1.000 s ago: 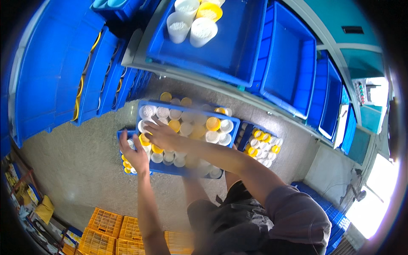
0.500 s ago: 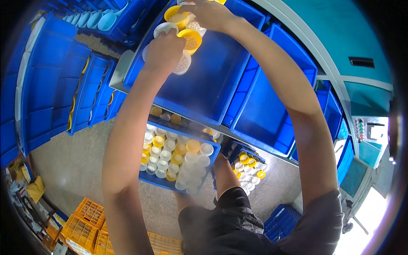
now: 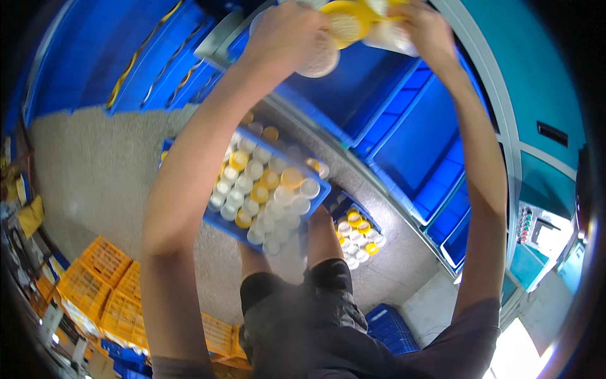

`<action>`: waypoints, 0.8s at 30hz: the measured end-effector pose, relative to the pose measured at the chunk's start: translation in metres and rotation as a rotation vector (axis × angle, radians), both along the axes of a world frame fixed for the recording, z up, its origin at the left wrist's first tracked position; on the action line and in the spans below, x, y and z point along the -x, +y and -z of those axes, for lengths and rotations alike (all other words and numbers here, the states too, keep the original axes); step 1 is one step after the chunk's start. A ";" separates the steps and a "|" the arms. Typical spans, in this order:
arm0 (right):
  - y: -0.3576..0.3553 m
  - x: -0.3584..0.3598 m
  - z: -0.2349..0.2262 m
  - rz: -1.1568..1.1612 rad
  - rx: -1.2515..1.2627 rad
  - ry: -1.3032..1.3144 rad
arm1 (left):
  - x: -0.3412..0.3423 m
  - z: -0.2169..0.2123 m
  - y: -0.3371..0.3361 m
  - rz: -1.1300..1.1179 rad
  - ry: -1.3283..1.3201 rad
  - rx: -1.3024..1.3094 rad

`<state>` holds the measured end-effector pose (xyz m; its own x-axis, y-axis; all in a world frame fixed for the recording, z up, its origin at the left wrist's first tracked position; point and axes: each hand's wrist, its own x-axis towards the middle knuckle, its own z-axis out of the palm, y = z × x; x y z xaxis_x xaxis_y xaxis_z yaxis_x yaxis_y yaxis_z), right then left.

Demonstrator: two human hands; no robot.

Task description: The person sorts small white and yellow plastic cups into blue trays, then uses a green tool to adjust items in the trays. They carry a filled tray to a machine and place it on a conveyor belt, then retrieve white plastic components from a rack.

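Both bare arms rise from the lower edge to the top of the frame, nearly straight. The left hand (image 3: pixel 287 31), upper centre, has its fingers curled closed in a grip; the right hand (image 3: pixel 429 28), upper right, is likewise clenched.

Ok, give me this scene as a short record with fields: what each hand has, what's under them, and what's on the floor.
left hand: raised, gripping a white round cup seen from its base
right hand: raised, at a yellow cup and a pale cup
below the hands: large blue bin, bare inside where visible
lower tray: blue tray packed with white and yellow cups, upright
second tray: smaller blue tray of like cups, to its right
floor: grey, with orange crates at lower left
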<state>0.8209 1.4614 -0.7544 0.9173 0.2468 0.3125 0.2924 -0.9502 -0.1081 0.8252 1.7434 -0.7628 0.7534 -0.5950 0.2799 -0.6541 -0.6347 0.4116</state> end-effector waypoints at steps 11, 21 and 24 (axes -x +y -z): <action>0.173 0.219 -0.115 -0.094 -0.337 0.518 | 0.205 -0.042 0.224 -0.081 0.471 0.099; 0.352 0.214 0.185 -0.120 -0.424 0.737 | 0.289 0.215 0.333 -0.220 0.519 -0.030; 0.380 0.202 0.253 -0.235 -0.404 0.666 | 0.293 0.252 0.340 -0.209 0.552 -0.033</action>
